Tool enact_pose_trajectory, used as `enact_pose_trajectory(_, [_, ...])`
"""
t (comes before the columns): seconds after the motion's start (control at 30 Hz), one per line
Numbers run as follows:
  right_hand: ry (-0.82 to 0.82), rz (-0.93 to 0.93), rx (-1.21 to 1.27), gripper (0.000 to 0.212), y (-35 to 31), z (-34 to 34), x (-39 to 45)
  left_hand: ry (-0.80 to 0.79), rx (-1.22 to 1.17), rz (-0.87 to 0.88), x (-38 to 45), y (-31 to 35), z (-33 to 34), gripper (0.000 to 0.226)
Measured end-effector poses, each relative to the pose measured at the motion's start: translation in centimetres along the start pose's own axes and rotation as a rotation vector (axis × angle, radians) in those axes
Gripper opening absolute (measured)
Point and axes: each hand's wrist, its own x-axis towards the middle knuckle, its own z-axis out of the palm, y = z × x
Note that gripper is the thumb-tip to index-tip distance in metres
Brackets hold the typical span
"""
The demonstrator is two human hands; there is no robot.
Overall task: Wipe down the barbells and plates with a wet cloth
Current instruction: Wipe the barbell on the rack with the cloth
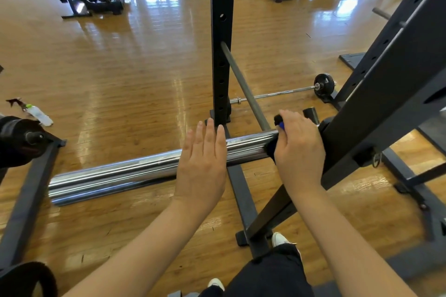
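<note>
A thick chrome barbell sleeve [125,173] runs from lower left to the black rack on the right, held above the floor. My right hand [299,147] is closed around a dark cloth [271,149] wrapped over the sleeve's right end, close to the rack. My left hand [202,159] hovers flat over the middle of the sleeve, fingers straight and slightly apart, holding nothing. A thinner grey bar [243,84] slants up behind. A second barbell [280,93] with a small black plate [324,84] lies on the floor beyond.
A black rack upright [222,38] stands right behind the sleeve; a slanted rack beam [386,94] fills the right. A spray bottle [39,114] lies on the wooden floor at left, near a black plate [17,142]. Gym machines stand at the back.
</note>
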Motion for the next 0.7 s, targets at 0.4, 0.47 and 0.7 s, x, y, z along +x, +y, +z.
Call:
enact_pose_trajectory(0.4, [0.043, -0.012, 0.042, 0.039, -0.4, -2.2, -1.6, -0.032, -0.092, 0.017, -0.2, 1.7, -1.8, 0.081])
enact_pose_trajectory(0.47, [0.000, -0.022, 0.014, 0.041, -0.3, -1.3, 0.2, -0.079, -0.102, -0.008, 1.8, 1.3, -2.3, 0.082])
enact_pose_trajectory(0.7, [-0.024, -0.037, -0.068, 0.039, 0.5, -0.6, -1.8, -0.099, -0.100, -0.021, 2.4, 1.1, -0.9, 0.081])
